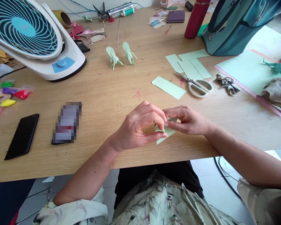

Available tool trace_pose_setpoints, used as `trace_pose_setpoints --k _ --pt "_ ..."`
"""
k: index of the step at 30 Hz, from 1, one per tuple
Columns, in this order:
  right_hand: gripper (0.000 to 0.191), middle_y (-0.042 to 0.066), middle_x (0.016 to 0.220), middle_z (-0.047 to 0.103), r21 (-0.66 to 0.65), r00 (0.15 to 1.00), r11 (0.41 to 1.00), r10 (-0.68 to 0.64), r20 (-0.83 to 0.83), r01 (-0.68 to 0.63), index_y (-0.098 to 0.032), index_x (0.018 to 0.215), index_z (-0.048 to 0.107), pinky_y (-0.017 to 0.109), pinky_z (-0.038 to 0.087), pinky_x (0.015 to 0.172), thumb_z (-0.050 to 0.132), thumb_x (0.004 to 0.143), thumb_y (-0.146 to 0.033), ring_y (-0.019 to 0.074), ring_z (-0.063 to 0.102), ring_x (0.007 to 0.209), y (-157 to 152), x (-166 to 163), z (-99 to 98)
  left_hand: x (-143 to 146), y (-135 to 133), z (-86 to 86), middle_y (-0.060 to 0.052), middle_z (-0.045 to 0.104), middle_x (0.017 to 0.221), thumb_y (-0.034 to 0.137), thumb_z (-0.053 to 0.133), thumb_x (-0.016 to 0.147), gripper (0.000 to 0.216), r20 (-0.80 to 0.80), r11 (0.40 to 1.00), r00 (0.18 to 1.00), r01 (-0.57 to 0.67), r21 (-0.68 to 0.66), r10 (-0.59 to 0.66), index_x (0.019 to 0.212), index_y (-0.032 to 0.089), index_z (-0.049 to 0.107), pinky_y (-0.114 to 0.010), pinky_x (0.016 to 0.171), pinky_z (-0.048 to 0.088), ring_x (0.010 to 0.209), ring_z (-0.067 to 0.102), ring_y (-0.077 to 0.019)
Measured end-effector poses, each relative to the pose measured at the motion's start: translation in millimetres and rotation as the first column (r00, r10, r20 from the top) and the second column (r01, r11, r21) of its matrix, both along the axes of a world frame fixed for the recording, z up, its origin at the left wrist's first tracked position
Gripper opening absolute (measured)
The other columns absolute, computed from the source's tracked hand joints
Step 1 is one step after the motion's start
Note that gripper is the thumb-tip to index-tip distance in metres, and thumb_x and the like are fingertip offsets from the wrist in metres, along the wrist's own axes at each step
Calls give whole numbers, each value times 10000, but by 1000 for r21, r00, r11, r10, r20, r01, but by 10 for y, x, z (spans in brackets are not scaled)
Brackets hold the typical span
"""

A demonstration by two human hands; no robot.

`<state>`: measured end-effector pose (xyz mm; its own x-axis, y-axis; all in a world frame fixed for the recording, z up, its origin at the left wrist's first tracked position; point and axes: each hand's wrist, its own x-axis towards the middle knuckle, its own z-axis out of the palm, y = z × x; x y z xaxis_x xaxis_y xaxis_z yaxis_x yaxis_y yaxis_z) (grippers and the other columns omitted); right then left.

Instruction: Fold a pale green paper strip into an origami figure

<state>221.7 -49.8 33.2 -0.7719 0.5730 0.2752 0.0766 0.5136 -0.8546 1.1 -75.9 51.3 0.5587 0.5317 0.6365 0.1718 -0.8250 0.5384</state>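
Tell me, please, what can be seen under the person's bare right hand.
From under the right hand, part of a pale green paper piece shows, with brown wooden tabletop around it. Fingers cover more of it, so its full outline is hidden.

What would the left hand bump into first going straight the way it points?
Past the paper at the left hand, probably the right hand; depth leaves any gap unclear.

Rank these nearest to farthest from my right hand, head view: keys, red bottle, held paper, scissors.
1. Held paper, at the right hand.
2. Scissors, beyond the hand.
3. Keys, beyond and off to the right.
4. Red bottle, far back.
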Motion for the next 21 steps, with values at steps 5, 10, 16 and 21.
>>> trace_pose_setpoints --k 5,10,16,21 --pt "193 19 789 675 43 1000 999 -6 6 6 -151 911 691 211 450 649 618 964 -322 106 578 681 -9 -11 14 -38 7 31 -54 690 1013 284 793 822 164 -64 997 997 41 -68 -45 831 219 642 -353 884 520 920 614 -187" --pt "229 12 757 660 46 998 998 -36 53 34 -149 871 675 205 430 609 583 980 -328 100 559 656 -3 -3 -6 -44 4 40 -51 670 1066 230 755 848 98 -167 998 986 16 -67 -27 839 226 657 -353 901 510 964 585 -195" --pt "213 0 750 641 22 992 996 -85 97 83 -150 870 671 209 423 619 586 970 -317 101 538 663 -2 -16 -46 -22 23 -32 -48 667 1056 165 693 883 82 -201 998 979 -34 50 43 849 216 639 -345 874 499 933 581 -183" --pt "179 25 833 685 -26 985 985 -170 34 171 -153 923 679 221 427 649 563 976 -279 113 577 717 -26 -25 -29 -20 38 -73 -49 659 1028 247 727 876 136 -123 985 981 -137 104 149 902 208 600 -360 845 520 927 624 -191"
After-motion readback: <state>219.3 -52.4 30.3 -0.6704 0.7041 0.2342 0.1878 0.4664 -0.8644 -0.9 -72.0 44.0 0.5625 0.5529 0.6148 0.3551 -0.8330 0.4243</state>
